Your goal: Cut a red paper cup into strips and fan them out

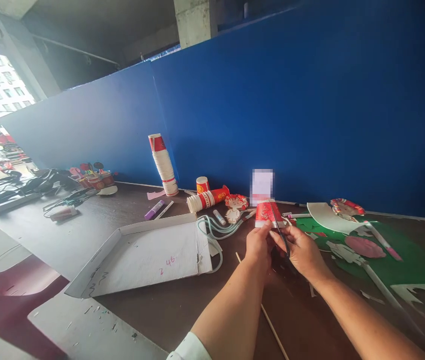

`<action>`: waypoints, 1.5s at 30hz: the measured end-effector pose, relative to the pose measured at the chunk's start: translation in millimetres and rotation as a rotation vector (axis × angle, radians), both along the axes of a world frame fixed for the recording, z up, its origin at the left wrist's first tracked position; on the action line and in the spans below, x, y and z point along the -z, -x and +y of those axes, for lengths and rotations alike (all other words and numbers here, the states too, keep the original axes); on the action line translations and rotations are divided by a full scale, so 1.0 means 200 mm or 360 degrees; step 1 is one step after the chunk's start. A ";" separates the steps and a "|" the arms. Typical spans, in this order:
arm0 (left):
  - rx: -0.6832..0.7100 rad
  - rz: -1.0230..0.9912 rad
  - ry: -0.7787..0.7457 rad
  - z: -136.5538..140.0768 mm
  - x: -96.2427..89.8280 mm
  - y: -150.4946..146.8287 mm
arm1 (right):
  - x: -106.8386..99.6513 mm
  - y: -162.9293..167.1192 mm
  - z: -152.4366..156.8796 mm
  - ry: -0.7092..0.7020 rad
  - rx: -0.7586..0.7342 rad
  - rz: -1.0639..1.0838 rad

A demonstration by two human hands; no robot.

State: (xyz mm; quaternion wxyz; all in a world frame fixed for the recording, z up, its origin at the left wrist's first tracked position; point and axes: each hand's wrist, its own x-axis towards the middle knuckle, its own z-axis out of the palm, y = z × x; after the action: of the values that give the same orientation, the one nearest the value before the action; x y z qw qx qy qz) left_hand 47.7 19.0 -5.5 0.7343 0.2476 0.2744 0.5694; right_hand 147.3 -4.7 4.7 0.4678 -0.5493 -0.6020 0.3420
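Observation:
A red and white paper cup (264, 214) is held up in front of me over the table. My left hand (259, 244) is closed on its lower part, thumb against the white band. In my right hand (298, 247) is a pair of dark scissors (283, 235), the fingers wrapped round the handles. The blades lie across the right side of the cup; whether they pass through its wall I cannot make out. Behind the cup, a blurred white card (262, 182) leans by the blue partition. Cut cup pieces (236, 206) lie just left of the cup.
A white box lid (152, 250) lies left of my hands, beside a coiled pale cable (218, 225). A tall cup stack (163, 167) stands by the blue partition (272, 110). Paper scraps and a pink oval (365, 247) lie on the green patch. A thin stick (272, 327) lies below my hands.

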 end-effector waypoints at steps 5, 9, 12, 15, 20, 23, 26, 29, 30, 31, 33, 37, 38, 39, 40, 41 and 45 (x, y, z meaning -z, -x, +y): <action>0.0016 -0.0006 -0.0005 0.00 0.00 0.00 | -0.01 0.01 0.00 0.0019 0.0029 -0.0022; 0.0038 0.0037 0.0006 0.01 0.01 0.01 | 0.00 0.01 -0.01 0.0045 -0.0029 -0.0011; -0.0152 -0.0053 0.0043 0.05 0.02 0.04 | 0.00 0.02 -0.03 0.0130 -0.0152 -0.0003; -0.0495 -0.0167 0.0002 0.10 0.01 0.08 | 0.00 0.04 -0.05 0.0129 -0.0237 -0.0074; -0.0543 -0.0176 -0.0109 0.15 0.03 0.11 | 0.01 -0.01 -0.04 -0.0153 0.0304 -0.0521; -0.0536 -0.0135 -0.0171 0.15 0.04 0.11 | 0.00 -0.08 -0.01 -0.0205 0.0616 -0.0827; -0.0535 -0.0075 -0.0179 0.14 0.05 0.10 | -0.01 -0.14 0.02 -0.0097 0.0639 -0.1056; -0.0524 -0.0054 -0.0159 0.14 0.03 0.11 | 0.00 -0.17 0.04 0.0007 0.0591 -0.1248; -0.0518 -0.0052 -0.0161 0.14 0.03 0.11 | 0.01 -0.17 0.04 0.0024 0.0553 -0.1284; -0.0505 -0.0046 -0.0170 0.13 0.03 0.11 | 0.01 -0.17 0.04 0.0037 0.0511 -0.1305; -0.0479 -0.0018 -0.0204 0.13 0.03 0.11 | 0.02 -0.17 0.04 0.0062 0.0438 -0.1334; -0.0441 0.0045 -0.0234 0.12 0.02 0.11 | -0.02 -0.15 0.01 0.0225 0.0499 -0.1440; -0.0429 0.0050 -0.0232 0.11 0.02 0.11 | -0.04 -0.14 0.00 0.0292 0.0555 -0.1459; -0.0413 0.0048 -0.0232 0.11 0.02 0.11 | -0.06 -0.14 -0.01 0.0352 0.0613 -0.1466; -0.0399 0.0035 -0.0231 0.11 0.01 0.11 | -0.08 -0.13 -0.01 0.0395 0.0662 -0.1468; -0.0390 0.0014 -0.0231 0.11 0.01 0.12 | -0.09 -0.13 -0.02 0.0414 0.0685 -0.1467; -0.0332 -0.0070 -0.0194 0.11 0.01 0.12 | -0.12 -0.14 -0.02 0.0408 0.0619 -0.1520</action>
State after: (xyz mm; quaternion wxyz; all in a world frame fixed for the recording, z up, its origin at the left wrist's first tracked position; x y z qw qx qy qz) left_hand 24.5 40.6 -6.8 0.6605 0.2492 0.2474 0.6636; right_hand 174.6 -9.3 29.6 0.1253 -0.7982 -0.5884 0.0315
